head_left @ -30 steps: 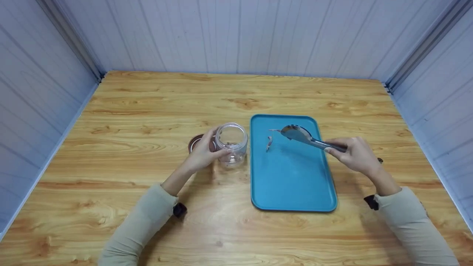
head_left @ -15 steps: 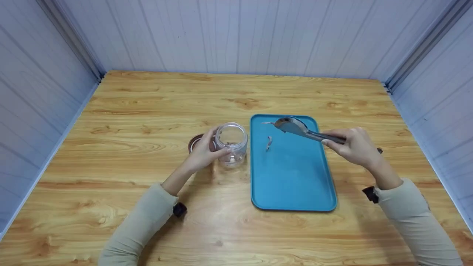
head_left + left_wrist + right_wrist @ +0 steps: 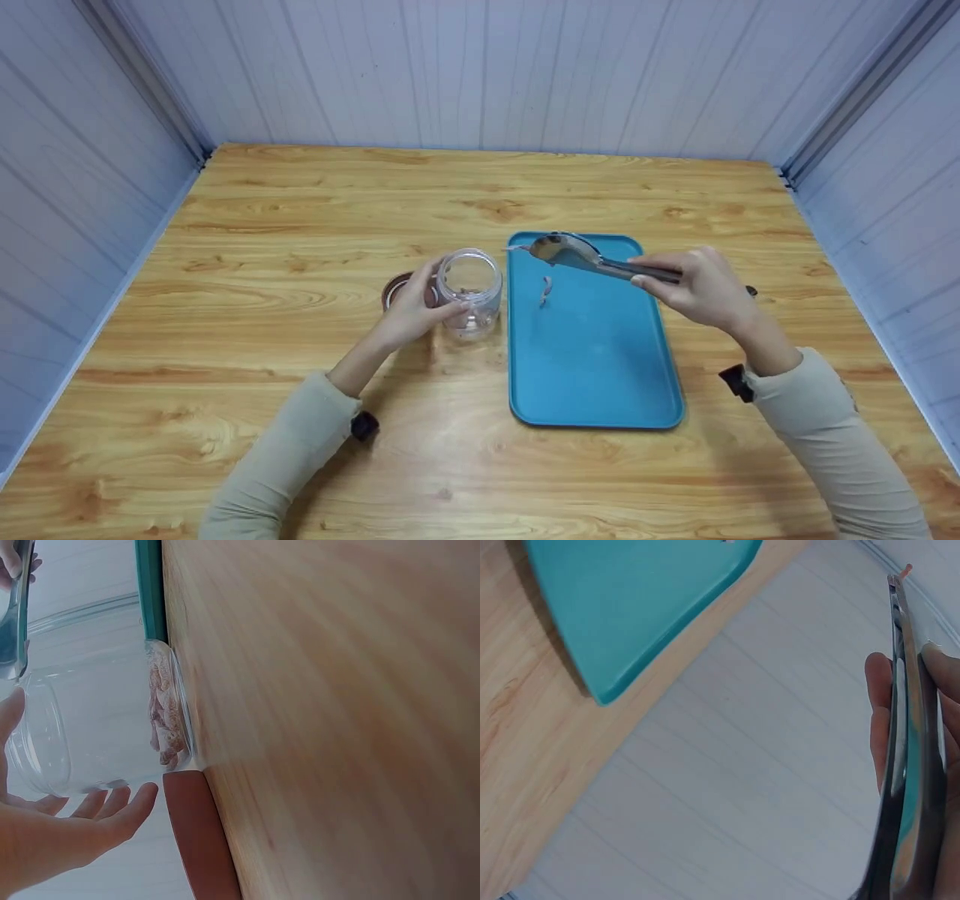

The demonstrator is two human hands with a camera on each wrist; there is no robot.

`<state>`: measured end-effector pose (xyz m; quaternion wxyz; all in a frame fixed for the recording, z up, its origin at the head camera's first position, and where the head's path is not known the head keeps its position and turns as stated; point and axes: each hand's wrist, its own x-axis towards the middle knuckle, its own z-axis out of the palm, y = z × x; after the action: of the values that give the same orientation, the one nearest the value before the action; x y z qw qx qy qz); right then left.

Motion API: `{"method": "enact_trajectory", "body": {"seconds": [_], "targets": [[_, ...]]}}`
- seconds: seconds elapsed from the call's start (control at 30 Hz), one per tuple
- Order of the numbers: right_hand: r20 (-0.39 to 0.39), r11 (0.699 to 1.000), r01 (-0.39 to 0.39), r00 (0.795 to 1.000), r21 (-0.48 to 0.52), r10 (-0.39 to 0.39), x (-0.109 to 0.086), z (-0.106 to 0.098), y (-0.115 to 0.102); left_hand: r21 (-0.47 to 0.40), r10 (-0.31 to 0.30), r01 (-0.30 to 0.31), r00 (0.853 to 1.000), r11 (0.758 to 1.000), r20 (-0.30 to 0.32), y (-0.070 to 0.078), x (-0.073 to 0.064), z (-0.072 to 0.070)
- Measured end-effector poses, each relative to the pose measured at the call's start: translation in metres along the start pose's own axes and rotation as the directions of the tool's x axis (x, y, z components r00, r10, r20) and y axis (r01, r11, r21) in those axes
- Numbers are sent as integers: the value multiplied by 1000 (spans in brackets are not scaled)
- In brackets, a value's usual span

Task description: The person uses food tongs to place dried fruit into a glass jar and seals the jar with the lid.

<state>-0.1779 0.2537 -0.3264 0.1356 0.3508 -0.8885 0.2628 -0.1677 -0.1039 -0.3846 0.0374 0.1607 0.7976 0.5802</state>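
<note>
My left hand (image 3: 411,311) holds a clear jar (image 3: 480,321) by its side, thumb and fingers spread around it; the jar stands upright and uncapped on the table. Several pinkish, whitish-coated pieces (image 3: 166,709) lie at its bottom in the left wrist view. In my right hand (image 3: 701,289) are metal tongs (image 3: 566,250), pressed nearly together above the far end of the blue tray (image 3: 600,367). A thin pinkish strip (image 3: 516,247) sticks out of their tip, just right of the jar's mouth. Another such strip (image 3: 546,291) lies on the tray.
A reddish-brown lid (image 3: 393,289) lies on the table left of the jar, partly hidden by the left hand. The tray sits close to the jar's right side. Pale panel walls (image 3: 480,75) enclose the wooden table (image 3: 337,202).
The right hand has lifted the tongs and moved them left with the strip, from over the tray toward the jar. The left hand and jar have stayed in place.
</note>
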Motion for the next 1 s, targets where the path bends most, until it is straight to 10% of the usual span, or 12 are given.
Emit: {"method": "enact_trajectory", "body": {"seconds": [0.7, 1.0], "targets": [[22, 991, 130, 991, 39, -131, 25, 29, -16, -44, -3, 4, 1000, 999, 14, 2, 0, 0], [54, 991, 118, 991, 58, -121, 28, 36, -17, -59, -14, 14, 1000, 998, 5, -28, 10, 2]]}}
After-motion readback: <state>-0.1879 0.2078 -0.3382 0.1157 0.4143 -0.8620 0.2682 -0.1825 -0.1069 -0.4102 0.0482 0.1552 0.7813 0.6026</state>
